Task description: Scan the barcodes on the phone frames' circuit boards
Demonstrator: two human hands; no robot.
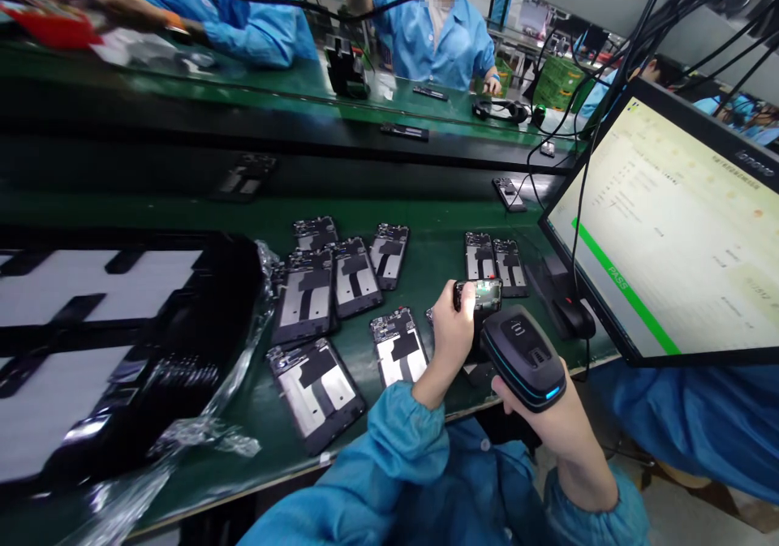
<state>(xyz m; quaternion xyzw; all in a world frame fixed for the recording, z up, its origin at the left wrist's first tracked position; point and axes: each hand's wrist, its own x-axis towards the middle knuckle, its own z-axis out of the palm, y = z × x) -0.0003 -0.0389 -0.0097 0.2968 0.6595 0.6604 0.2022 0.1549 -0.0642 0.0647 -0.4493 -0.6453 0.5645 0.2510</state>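
Pinched in my left hand (pixel 454 327) is an opened phone (pixel 485 293) with its circuit board showing; a bright light and a red spot fall on it. My right hand (pixel 551 412) grips a black barcode scanner (pixel 522 355) with a blue light strip, its front end close to the phone. To the left lie several opened phones, among them one phone (pixel 398 347) beside my left wrist and another phone (pixel 316 392) near the front edge. Just beyond my hands, two more phones lie side by side, the right one (pixel 510 266) next to a black stand.
On the right a monitor (pixel 669 238) shows a green PASS bar, with a black mouse (pixel 574 316) before it. Wrapped stacked phone parts (pixel 122 351) fill the left. A dark conveyor belt (pixel 341 156) carries phones; co-workers in blue sit beyond. Cables hang at right.
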